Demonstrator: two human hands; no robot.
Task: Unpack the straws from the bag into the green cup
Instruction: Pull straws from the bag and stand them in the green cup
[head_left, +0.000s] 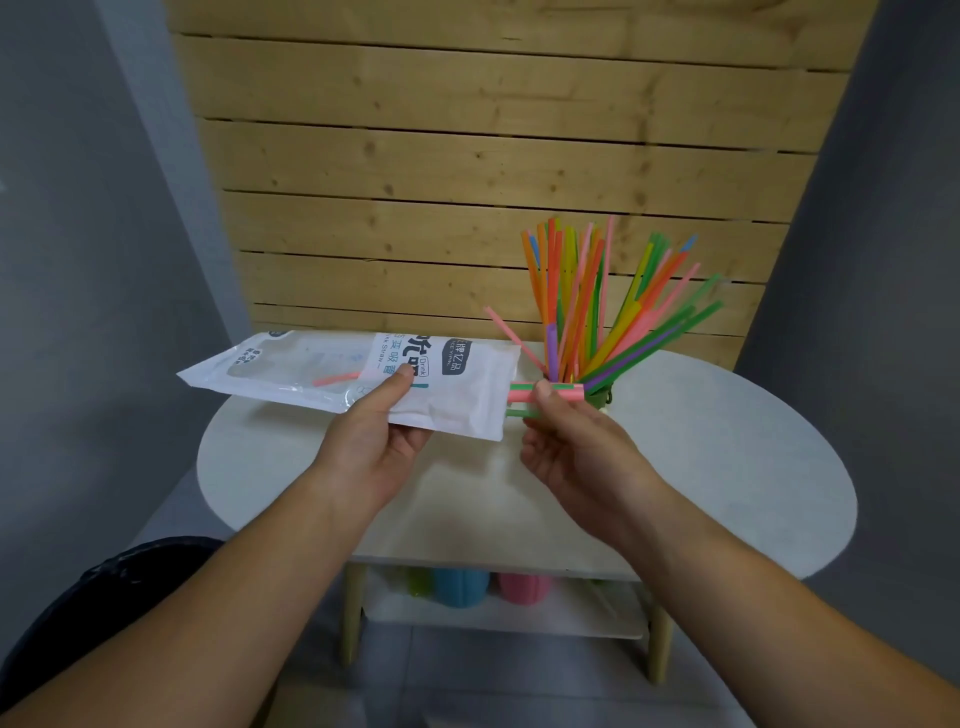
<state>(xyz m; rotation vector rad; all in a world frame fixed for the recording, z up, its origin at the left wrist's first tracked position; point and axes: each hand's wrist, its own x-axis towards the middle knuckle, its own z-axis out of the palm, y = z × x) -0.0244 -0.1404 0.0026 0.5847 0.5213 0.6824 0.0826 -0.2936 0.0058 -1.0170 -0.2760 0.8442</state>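
While the white tabletop (701, 467) is carrying the green cup (597, 399) near its far edge, crammed with upright coloured straws (597, 301), I am gripping the bag (363, 379) in my left hand (374, 441), thumb pressing on top. My right hand (566, 441) is pinching a few pink and green straws (519, 399) sticking out of the bag's open end.

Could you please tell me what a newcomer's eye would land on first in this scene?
Probably the fan of bright multicoloured plastic straws standing in the green cup at the back of the round white table. Next, the white plastic straw bag held in the left hand while the right hand pinches a few pink and green straws at its open end.
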